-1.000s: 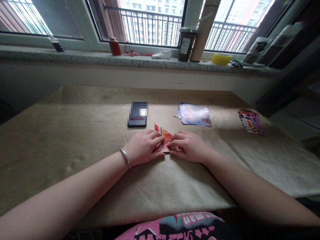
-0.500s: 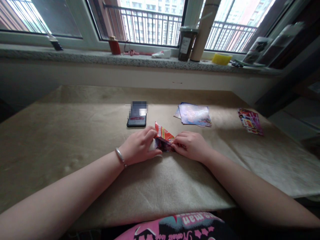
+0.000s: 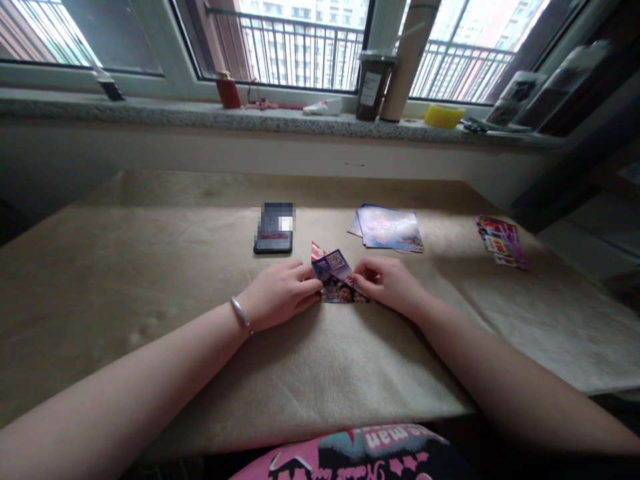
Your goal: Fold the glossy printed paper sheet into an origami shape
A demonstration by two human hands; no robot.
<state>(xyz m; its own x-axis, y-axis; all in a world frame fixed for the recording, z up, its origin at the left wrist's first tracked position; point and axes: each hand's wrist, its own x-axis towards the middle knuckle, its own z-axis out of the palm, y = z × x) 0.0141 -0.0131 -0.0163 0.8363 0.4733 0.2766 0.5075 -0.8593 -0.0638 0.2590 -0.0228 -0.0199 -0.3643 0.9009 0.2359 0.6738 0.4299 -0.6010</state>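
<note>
A printed paper flyer, partly folded, lies at the front middle of the table between my hands. Its near part carries a photo, and a flap with a QR code slants across its top; a red and white striped corner pokes up at the left. My left hand, with a silver bracelet at the wrist, grips the flyer's left edge between thumb and fingers. At the right edge, my right hand pinches the flap with thumb and forefinger, the other fingers curled.
A phone lies behind my left hand. Beyond my right hand is a stack of pale printed sheets; farther right are folded colourful papers. On the windowsill stand a dark lidded cup, a cardboard tube and yellow tape.
The flap of the flyer has turned over, so its QR code side shows where red and yellow print showed before. My right hand has shifted slightly right, and my left fingers have come lower.
</note>
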